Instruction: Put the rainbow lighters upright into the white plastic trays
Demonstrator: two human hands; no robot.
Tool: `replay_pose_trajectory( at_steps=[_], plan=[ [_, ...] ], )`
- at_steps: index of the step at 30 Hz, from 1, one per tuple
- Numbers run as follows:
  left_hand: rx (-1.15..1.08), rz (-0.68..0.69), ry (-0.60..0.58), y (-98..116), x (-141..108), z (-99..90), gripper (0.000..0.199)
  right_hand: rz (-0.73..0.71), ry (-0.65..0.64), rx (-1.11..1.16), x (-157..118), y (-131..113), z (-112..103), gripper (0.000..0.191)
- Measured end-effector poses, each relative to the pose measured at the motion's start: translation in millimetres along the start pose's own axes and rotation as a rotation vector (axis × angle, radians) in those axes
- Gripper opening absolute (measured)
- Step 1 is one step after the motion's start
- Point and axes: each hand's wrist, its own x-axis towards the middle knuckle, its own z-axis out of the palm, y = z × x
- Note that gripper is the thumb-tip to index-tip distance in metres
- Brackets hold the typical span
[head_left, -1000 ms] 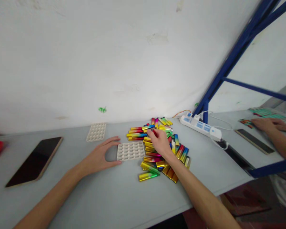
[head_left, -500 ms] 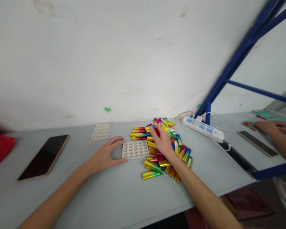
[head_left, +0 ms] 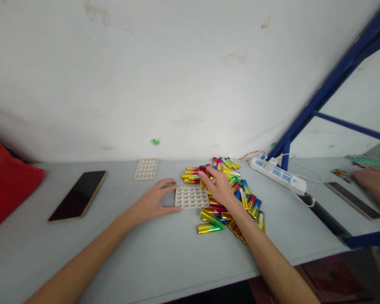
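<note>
**Things Counted by Kind**

Two pitted trays point(head_left: 191, 197) are lying on one worktop point(head_left: 152, 257). Two dark-topped slabs point(head_left: 79, 196), one power strip point(head_left: 272, 171) and one red item point(head_left: 9, 181) are showing. More than twenty shiny pieces point(head_left: 208, 229) are overlapping, hiding their exact number. One left hand point(head_left: 155, 201), one right hand point(head_left: 221, 188) and at least one co-worker's hand point(head_left: 369, 179) are appearing.

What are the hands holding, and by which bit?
The right hand pinches a shiny stick, apparently near its upper end. The left hand holds the white tray at its left corners.

Left hand point(head_left: 155, 200) grips the white tray point(head_left: 191, 197) by its left corners; right hand point(head_left: 220, 185) pinches a shiny tube point(head_left: 203, 180)
</note>
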Motion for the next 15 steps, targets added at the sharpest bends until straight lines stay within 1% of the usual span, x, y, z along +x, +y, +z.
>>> replay_pose_trajectory(
  at_steps=[4, 8, 11, 15],
  plan=[
    [-0.025, -0.014, 0.004, 0, 2, 2.1, 0.079, -0.026, -0.121, 0.036, 7, -10, 18, 0.056],
    [-0.073, -0.034, 0.001, -1, 5, 2.4, 0.079, -0.067, -0.235, -0.024, 15, -10, 35, 0.049],
    [-0.095, -0.046, -0.004, -1, 7, 2.8, 0.08, -0.097, -0.304, -0.115, 17, -6, 40, 0.041],
    [-0.107, -0.049, -0.013, -1, 7, 2.5, 0.082, -0.117, -0.345, -0.198, 15, -7, 46, 0.028]
  ],
)
